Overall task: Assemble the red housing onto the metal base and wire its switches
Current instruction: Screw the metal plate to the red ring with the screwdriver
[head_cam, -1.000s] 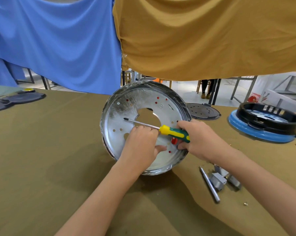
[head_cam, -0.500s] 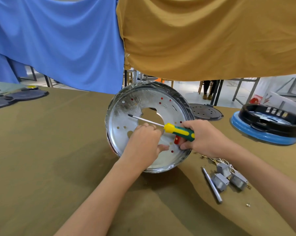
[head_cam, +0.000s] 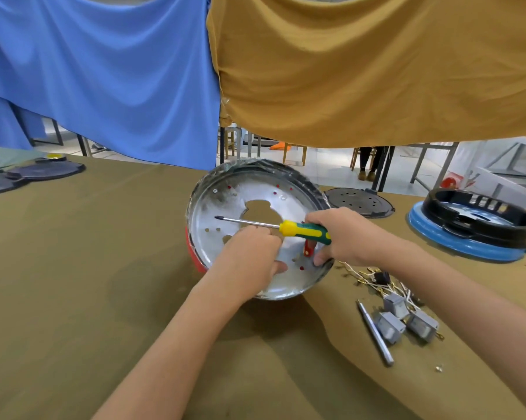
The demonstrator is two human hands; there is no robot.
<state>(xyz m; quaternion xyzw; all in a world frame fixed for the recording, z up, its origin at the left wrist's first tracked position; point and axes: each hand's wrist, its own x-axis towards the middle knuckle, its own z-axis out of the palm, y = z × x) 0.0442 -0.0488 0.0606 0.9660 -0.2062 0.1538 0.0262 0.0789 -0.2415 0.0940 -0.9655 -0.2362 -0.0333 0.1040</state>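
Since a sec ago the metal base [head_cam: 225,204], tipped up mid-table, showed more red housing [head_cam: 192,256] peeking behind its lower-left rim; prob. still being lined up, not yet screwed. Left hand [head_cam: 249,262], fingers curled, worked at its face; couldn't tell what it held. Right hand [head_cam: 343,237] gripped screwdriver [head_cam: 304,230] plus the base's rim. Dish held nothing loose. Switches [head_cam: 404,322] w/ wires lay toward the table's right edge.

left hand [head_cam: 249,262]: fingers curled | right hand [head_cam: 343,237]: fingers curled, gripping; forearms extended
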